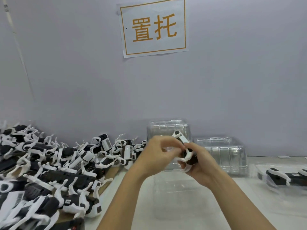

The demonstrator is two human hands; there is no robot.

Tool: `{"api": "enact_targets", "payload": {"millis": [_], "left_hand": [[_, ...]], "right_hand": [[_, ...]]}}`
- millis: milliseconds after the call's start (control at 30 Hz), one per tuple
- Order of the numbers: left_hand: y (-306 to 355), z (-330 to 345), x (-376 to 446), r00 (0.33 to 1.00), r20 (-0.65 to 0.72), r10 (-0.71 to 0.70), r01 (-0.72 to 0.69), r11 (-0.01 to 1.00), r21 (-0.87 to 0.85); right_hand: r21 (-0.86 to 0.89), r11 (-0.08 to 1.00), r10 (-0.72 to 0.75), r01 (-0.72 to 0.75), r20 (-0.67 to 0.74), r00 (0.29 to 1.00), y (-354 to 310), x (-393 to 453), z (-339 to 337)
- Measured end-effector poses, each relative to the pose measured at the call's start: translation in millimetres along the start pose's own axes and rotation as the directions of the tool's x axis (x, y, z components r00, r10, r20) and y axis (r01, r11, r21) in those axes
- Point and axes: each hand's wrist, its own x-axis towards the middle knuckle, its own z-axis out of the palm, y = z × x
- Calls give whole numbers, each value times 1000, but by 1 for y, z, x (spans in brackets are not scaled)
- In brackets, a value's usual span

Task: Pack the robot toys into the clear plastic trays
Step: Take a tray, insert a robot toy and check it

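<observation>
A person's two bare hands met at the centre of the view, raised above a white table (249, 213), and both held one black-and-white robot toy (186, 151) between them. The right hand (197, 165) cupped the toy from below, its fingers curled around the dark body. The left hand (159, 152) came in from the side and pinched at the toy's upper end, though motion blur hid exactly which part its fingertips touched. Both forearms rose from the bottom edge and converged, wrists bent inward.

The toy looked like light, rigid moulded plastic, with thin white curved limbs sticking out of a chunky body. Those limbs seemed the fragile part and likely to snag, so the solid body appeared the safer place to grip, with the legs folded in before seating it.

Directly beneath the hands lay an open clear plastic tray (176, 201), hard to make out against the table. Stacks of clear trays (222, 155) stood behind the hands along the grey wall (240, 80). On the left, a large heap of robot toys (49, 166) sprawled across the table, limbs tangled. At the far right, another robot toy (285, 177) lay in what looked like a tray. A paper sign (153, 27) with orange characters hung on the wall.
</observation>
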Motion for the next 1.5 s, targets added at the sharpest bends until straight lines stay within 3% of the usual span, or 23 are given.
{"api": "enact_targets", "payload": {"millis": [67, 133, 167, 233, 300, 367, 467, 567, 667, 833, 967, 1000, 1067, 1100, 1167, 1233, 1300, 1333, 1500], "left_hand": [[-22, -15, 6, 939, -342, -38, 87, 988, 130], [-50, -41, 11, 800, -585, -138, 320, 921, 220], [-68, -58, 13, 747, -625, -225, 481, 832, 275], [-105, -96, 9, 652, -625, -428, 743, 525, 415], [-139, -135, -8, 518, -640, -568, 849, 251, 464], [-168, -167, -24, 406, -644, -648, 889, 116, 444], [-189, -185, -30, 448, -526, -723, 852, 167, 496], [-185, -183, -28, 521, -455, -722, 825, 290, 486], [-174, -175, -34, 559, -410, -721, 798, 334, 502], [-152, -141, -35, 743, -232, -627, 646, 582, 494], [-130, -122, -16, 740, -85, -667, 592, 586, 553], [-126, -123, -12, 760, -96, -643, 575, 596, 560], [-121, -131, -10, 818, -263, -511, 565, 628, 536], [-122, -141, -11, 813, -389, -432, 582, 616, 531], [-132, -166, -15, 748, -576, -330, 657, 491, 573], [-150, -193, -28, 624, -605, -494, 777, 315, 544], [-176, -209, -41, 501, -532, -683, 857, 307, 414], [-186, -209, -44, 485, -471, -737, 869, 344, 356], [-191, -169, -28, 684, -307, -661, 728, 649, 223]], "right_hand": [[28, 999, 21, -19, -73, 997, 3, 2, -3], [0, 1000, 23, -23, -75, 997, 7, 6, -6], [-20, 1000, 20, -22, -75, 997, 9, 7, -7], [-51, 998, 23, -28, -81, 996, 13, 9, -6], [-68, 997, 28, -33, -74, 997, 16, 10, -4], [-87, 996, 22, -27, -66, 998, 18, 12, -3], [-116, 993, 10, -15, -44, 999, 20, 15, -2], [-120, 993, 8, -12, -35, 999, 22, 14, 1], [-112, 994, 5, -8, -26, 1000, 23, 13, 3], [-123, 992, 13, -16, -25, 1000, 24, 11, 5], [-142, 990, 18, -24, -44, 999, 26, 11, 4], [-146, 989, 19, -26, -48, 999, 27, 12, 4], [-148, 989, 20, -28, -56, 998, 28, 14, 3], [-148, 989, 21, -29, -59, 998, 28, 14, 3], [-148, 989, 23, -32, -63, 998, 28, 14, 3], [-154, 988, 22, -31, -61, 998, 29, 15, 3], [-161, 987, 21, -30, -60, 998, 29, 16, 3], [-167, 985, 21, -31, -58, 998, 29, 16, 3], [-191, 981, 25, -33, -46, 999, 30, 18, 4]]}}
